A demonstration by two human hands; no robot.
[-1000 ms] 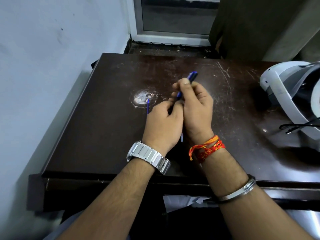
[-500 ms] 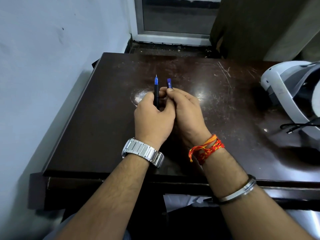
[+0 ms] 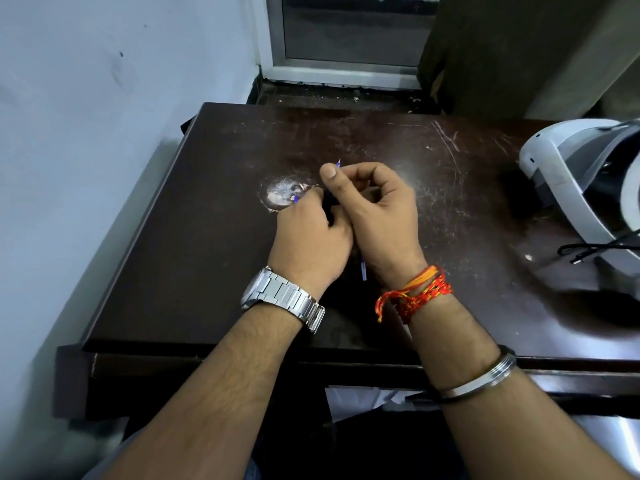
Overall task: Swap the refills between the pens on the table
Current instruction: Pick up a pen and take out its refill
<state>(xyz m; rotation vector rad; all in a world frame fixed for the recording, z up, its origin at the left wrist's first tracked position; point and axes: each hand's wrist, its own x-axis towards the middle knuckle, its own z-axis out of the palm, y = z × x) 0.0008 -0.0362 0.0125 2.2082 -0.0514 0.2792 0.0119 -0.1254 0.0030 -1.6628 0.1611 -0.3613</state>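
**Pens no longer upright**

Over the table [image 3: 207,237], the left hand [image 3: 311,237] curls round a pen [image 3: 295,199], its blue end poking out left. Touching it, the right hand [image 3: 377,216] pinches a refill [image 3: 338,163] (only the tip shows). Half a second ago, two pens stood upright above the fists.

Left hand [image 3: 311,244] lowered to worn patch [image 3: 280,194] edge, right hand [image 3: 377,209] rolled thumb-up beside patch, thin refill [image 3: 363,271] tip now protruding.
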